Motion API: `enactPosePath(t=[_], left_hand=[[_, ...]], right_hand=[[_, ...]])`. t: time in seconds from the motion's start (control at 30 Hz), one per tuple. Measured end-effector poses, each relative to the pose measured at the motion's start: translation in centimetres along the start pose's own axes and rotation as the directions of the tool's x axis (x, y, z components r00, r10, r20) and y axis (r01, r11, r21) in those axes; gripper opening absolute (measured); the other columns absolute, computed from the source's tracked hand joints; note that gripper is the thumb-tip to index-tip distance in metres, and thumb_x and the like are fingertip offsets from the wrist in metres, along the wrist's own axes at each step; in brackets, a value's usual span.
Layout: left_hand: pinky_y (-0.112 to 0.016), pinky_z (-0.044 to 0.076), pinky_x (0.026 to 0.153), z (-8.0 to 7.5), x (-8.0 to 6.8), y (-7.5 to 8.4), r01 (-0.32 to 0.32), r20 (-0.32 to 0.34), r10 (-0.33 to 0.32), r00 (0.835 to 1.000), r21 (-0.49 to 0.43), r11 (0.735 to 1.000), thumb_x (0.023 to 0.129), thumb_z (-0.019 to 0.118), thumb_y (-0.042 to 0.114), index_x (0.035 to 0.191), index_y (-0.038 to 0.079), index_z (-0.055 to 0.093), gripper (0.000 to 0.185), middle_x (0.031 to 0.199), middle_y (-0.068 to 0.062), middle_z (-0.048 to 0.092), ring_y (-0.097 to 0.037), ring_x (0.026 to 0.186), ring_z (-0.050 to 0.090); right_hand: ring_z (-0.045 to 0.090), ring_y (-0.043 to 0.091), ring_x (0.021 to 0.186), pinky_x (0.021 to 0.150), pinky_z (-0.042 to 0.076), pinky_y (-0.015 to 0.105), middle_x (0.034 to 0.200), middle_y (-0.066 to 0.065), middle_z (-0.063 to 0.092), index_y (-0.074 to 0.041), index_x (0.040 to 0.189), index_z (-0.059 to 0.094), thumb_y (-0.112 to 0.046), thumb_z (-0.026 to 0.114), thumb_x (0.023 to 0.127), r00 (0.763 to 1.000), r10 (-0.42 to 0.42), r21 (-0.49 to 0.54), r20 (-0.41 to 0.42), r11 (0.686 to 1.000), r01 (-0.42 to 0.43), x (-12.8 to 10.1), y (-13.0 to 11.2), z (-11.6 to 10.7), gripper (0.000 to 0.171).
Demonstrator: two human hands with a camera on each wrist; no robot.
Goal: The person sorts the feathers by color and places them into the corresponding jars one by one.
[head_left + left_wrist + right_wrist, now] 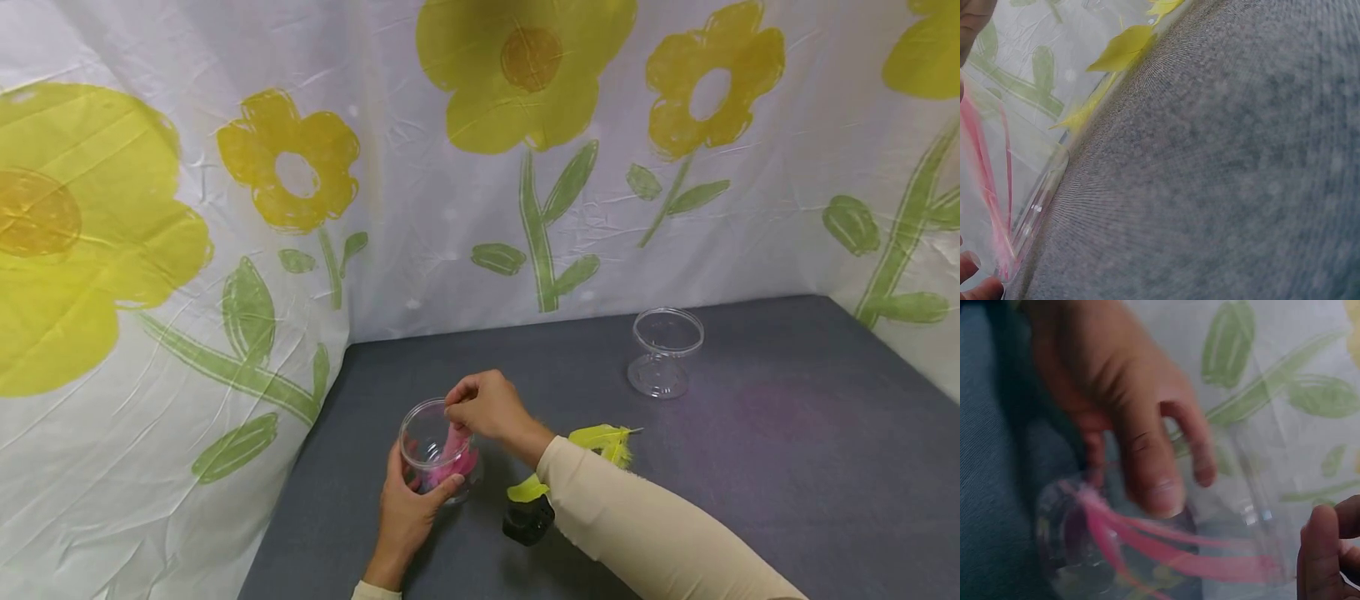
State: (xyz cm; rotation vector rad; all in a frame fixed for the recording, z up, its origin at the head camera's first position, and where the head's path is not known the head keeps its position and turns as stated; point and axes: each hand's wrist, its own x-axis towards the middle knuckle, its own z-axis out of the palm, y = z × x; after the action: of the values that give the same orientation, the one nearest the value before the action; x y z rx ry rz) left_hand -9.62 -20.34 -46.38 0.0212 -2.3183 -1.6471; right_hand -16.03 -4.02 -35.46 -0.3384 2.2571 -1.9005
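Note:
My left hand (411, 506) grips a clear plastic jar (426, 417) around its lower side, thumb toward me. The jar leans slightly, its open rim turned up toward the right hand. Inside lie several pink feathers (1179, 556), their fluffy ends gathered at the bottom. Above the rim my right hand (491, 408) pinches the upper end of one pink feather (454, 440) between thumb and forefinger; most of that feather hangs within the jar. In the right wrist view the left thumb (1160, 494) presses the jar's wall.
Yellow feathers (600, 436) lie on the dark grey table (337, 500), partly hidden by the right sleeve. Beside them sits a small black object (527, 522). A second clear jar (660, 375) stands farther back on the right. A flower-printed white curtain (420, 250) hangs behind the table.

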Motion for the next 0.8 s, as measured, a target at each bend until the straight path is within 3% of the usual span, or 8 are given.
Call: enactPosePath(t=[0.27,0.6,0.8], left_hand=[[-0.06,0.036,0.098,0.0,0.1,0.0,0.005,0.0,-0.005,1.0,0.003,1.0,0.07,0.089,0.024,0.148,0.005,0.028,0.101,0.142,-0.024,0.041,-0.038,0.129,0.039],[-0.06,0.037,0.097,0.2,0.2,0.2,-0.016,0.007,0.016,1.0,-0.004,1.0,0.072,0.087,0.019,0.148,0.004,0.027,0.099,0.141,-0.023,0.041,-0.039,0.128,0.039],[-0.059,0.038,0.097,0.2,0.2,0.4,-0.016,-0.007,0.016,1.0,0.003,1.0,0.07,0.089,0.018,0.147,0.005,0.029,0.099,0.14,-0.022,0.043,-0.038,0.128,0.04]], right_hand=[[0.066,0.021,0.061,0.056,0.056,0.031,0.07,0.006,0.066,0.0,0.085,0.07,-0.004,0.072,0.083,1.0,-0.014,-0.03,0.013,0.999,0.014,-0.2,0.5,0.1,0.004],[0.066,0.027,0.063,0.06,0.057,0.036,0.087,0.024,0.066,0.003,0.092,0.07,-0.003,0.07,0.087,0.997,-0.042,0.121,0.058,0.992,0.034,-1.2,0.8,-1.5,0.007],[0.063,0.022,0.063,0.063,0.057,0.041,0.086,0.021,0.066,0.005,0.096,0.07,-0.007,0.071,0.087,0.998,-0.037,0.147,0.054,0.989,0.028,-2.3,0.6,-3.1,0.014]])
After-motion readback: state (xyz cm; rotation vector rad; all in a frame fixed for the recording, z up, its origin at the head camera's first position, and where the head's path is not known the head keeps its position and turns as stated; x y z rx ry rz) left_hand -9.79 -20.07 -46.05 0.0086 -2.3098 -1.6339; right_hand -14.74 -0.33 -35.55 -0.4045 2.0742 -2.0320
